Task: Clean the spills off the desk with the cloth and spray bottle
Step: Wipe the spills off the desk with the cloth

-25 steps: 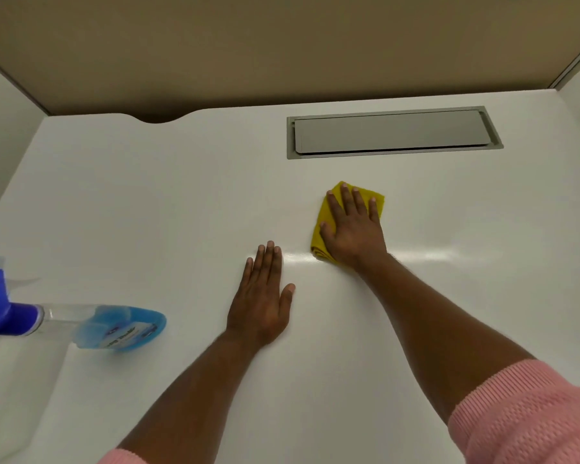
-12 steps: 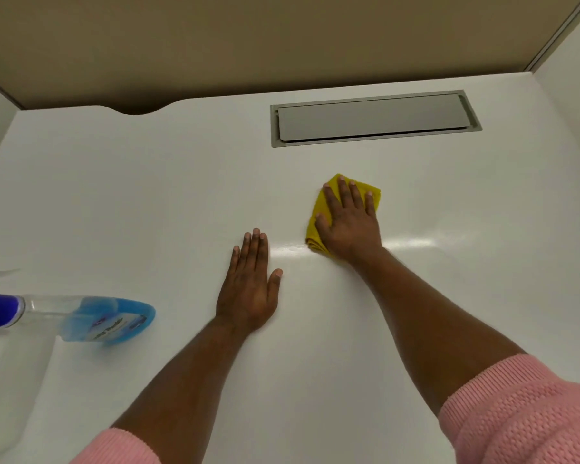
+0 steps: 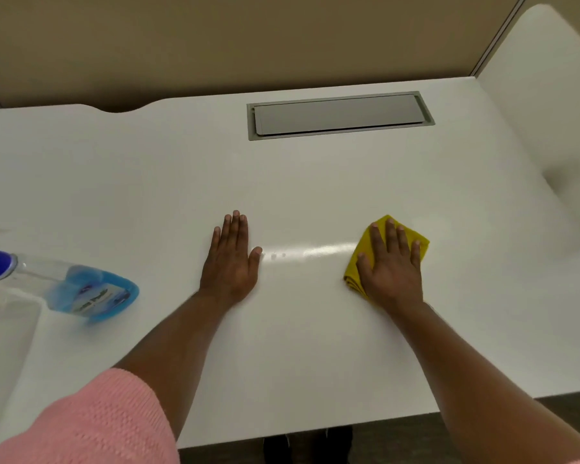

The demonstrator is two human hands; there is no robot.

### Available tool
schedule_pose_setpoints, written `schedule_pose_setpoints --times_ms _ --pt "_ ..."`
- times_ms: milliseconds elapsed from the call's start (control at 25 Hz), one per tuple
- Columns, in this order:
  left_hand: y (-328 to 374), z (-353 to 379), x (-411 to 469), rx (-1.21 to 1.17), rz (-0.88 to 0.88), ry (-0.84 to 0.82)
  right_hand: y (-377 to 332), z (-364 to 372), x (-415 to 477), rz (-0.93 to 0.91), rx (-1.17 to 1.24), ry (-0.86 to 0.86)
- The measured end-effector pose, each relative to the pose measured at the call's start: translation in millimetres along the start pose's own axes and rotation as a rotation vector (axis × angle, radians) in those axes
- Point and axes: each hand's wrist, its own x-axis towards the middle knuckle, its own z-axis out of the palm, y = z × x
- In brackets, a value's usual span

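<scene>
A folded yellow cloth [image 3: 412, 239] lies on the white desk [image 3: 148, 182], right of centre. My right hand [image 3: 390, 266] presses flat on top of it, fingers spread, covering most of it. My left hand [image 3: 231, 262] rests flat on the bare desk at the centre, fingers together, holding nothing. A wet, shiny streak [image 3: 318, 251] with a few small droplets runs between the two hands. The spray bottle [image 3: 81, 289], clear with blue liquid and a blue neck, stands at the left edge; its head is cut off by the frame.
A grey rectangular cable hatch [image 3: 340, 115] is set into the desk at the back. A tan partition [image 3: 248, 38] stands behind it, and a white side panel [image 3: 549, 95] rises at the right. The desk's front edge [image 3: 315, 426] is near, with dark floor below.
My right hand has slid the cloth to the right, away from my left hand, leaving a wet streak between them. The view has tilted down, showing the desk's front edge.
</scene>
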Motion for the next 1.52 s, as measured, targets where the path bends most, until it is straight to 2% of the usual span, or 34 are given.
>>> schedule_pose_setpoints --times_ms 160,360,560,840,1280,1520 --pt "0 -2 -24 -0.023 -0.018 0.013 -23 7 -19 -0.071 0.015 -0.017" --pt "-37 -7 -83 -0.002 -0.112 0.024 -71 19 -40 -0.234 0.033 -0.027" --pt "-72 -19 -117 0.010 -0.203 0.035 -142 34 -57 -0.436 0.037 -0.098" --pt "-93 -21 -127 -0.034 -0.203 0.063 -232 56 -66 -0.677 0.059 -0.134" --pt "-100 -17 -128 -0.075 -0.188 0.073 -291 68 -19 -0.791 0.028 -0.211" --pt "-100 -14 -127 -0.044 -0.218 0.094 -315 72 18 -0.754 0.030 -0.217"
